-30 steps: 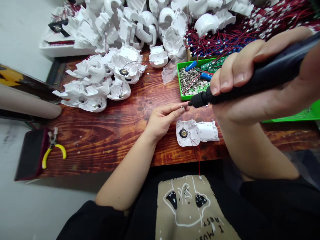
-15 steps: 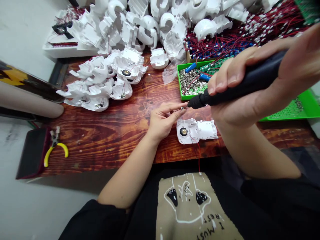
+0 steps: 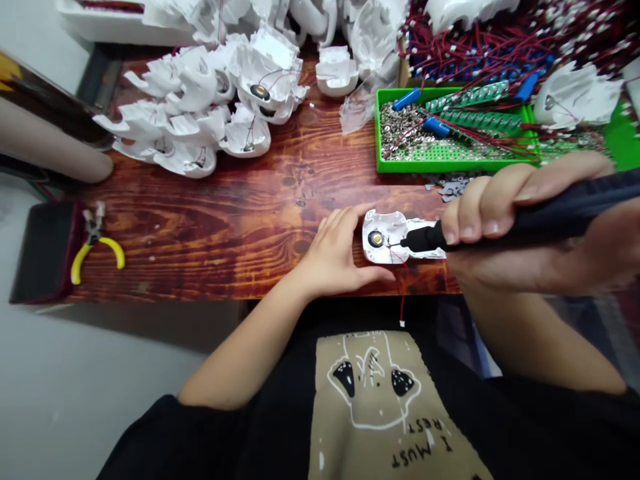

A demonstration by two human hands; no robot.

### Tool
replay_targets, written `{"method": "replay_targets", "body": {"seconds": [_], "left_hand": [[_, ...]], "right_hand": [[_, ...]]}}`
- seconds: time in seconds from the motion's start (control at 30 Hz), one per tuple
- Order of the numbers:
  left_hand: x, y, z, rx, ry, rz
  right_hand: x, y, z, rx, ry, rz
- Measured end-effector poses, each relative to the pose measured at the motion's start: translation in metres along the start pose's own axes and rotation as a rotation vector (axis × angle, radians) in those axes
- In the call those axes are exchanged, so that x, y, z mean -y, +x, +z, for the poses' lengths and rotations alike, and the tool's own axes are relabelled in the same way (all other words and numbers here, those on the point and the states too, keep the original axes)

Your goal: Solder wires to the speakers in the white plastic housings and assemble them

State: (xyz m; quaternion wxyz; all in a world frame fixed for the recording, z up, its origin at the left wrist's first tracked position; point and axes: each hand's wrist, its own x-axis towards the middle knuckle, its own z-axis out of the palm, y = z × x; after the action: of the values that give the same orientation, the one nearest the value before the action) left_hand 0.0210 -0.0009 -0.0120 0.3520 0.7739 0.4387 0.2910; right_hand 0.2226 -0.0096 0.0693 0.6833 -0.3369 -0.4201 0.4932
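Note:
A small white plastic shell [image 3: 387, 235] with a round metal disc in it lies on the wooden table [image 3: 225, 227] near the front edge; a thin red wire hangs from it over the edge. My left hand [image 3: 337, 257] cups the shell's left side, thumb and fingers spread against it. My right hand [image 3: 530, 223] is wrapped round a black electric screwdriver [image 3: 510, 225], whose tip rests on the shell beside the disc.
A pile of white shells [image 3: 210, 113] fills the back left. A green tray [image 3: 450, 143] of screws, blue parts and circuit strips stands behind the shell, with red wires [image 3: 490, 47] beyond. Yellow-handled pliers [image 3: 93, 247] lie by a dark case [image 3: 43, 250] at the left.
The screwdriver tip has come down from my raised left fingertips onto the shell. My left hand has dropped from a pinch in the air to the shell's side.

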Motion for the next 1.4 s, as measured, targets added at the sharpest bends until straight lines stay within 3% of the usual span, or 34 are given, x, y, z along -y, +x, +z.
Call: {"method": "replay_targets", "body": {"seconds": [0.2,0.5,0.73,1.0,1.17,1.4], "left_hand": [[0.004,0.003,0.004,-0.017,0.012,0.03],[0.004,0.003,0.003,-0.012,-0.008,0.025],[0.007,0.005,0.004,-0.048,-0.04,0.055],[0.007,0.001,0.005,-0.1,-0.006,0.093],[0.007,-0.003,0.006,-0.124,0.08,0.103],[0.006,-0.006,0.007,-0.152,0.112,0.121]], "right_hand": [[-0.027,0.003,0.004,0.057,0.058,-0.137],[-0.046,0.008,0.006,0.045,0.055,-0.227],[-0.045,0.007,0.006,0.072,0.053,-0.209],[-0.042,0.007,0.008,0.229,0.092,-0.284],[-0.029,0.003,0.015,0.182,0.015,-0.013],[-0.051,0.018,0.011,0.374,0.172,-0.174]]}}
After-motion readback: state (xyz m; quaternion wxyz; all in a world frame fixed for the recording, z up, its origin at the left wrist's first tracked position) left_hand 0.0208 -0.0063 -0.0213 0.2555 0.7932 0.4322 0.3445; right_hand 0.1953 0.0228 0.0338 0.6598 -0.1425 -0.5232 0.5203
